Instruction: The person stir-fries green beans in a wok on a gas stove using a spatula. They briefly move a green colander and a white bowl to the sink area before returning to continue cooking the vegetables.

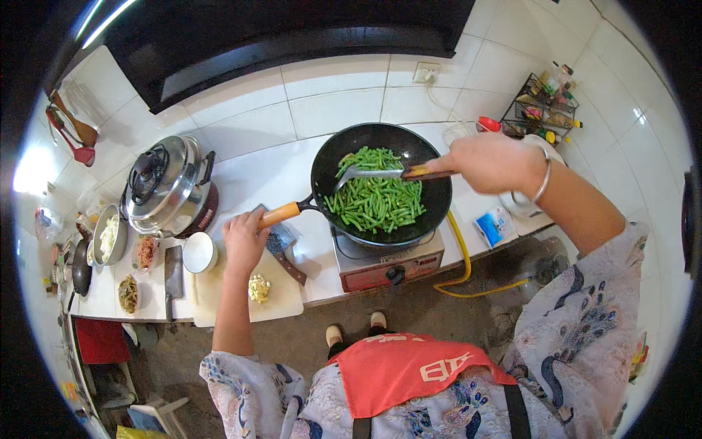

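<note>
A black wok [439, 197] full of cut green beans [376, 199] sits on a small red gas stove [387, 265]. My right hand [490, 161] grips a metal spatula [369, 174] whose blade rests in the beans. My left hand [245, 238] holds the end of the wok's orange handle [281, 214], just above a pale cutting board [281, 296] that carries a small heap of chopped garlic [259, 287] and a cleaver [284, 252].
Left of the board stand a white bowl [199, 252], another cleaver [173, 274], small dishes of ingredients [129, 294] and a steel pot with lid [167, 184]. A yellow gas hose [462, 252] hangs off the counter front. A rack of bottles [545, 106] stands back right.
</note>
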